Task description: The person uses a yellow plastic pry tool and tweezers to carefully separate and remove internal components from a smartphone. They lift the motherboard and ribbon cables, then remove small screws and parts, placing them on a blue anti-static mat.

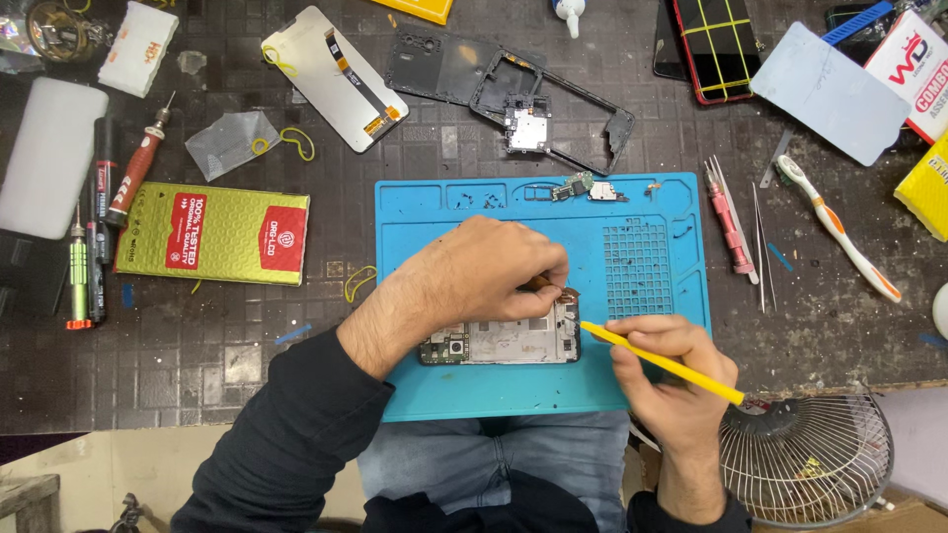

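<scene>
An opened phone body with its circuit board exposed lies on a blue work mat. My left hand rests over the phone's top edge, fingertips pinching something small at its right end; what they hold is hidden. My right hand grips a yellow pry stick like a pen, its tip touching the phone's right end.
A phone screen, a black phone frame and a second phone lie at the back. Screwdrivers and a green-yellow packet are left. Tweezers, a toothbrush and a wire fan guard are right.
</scene>
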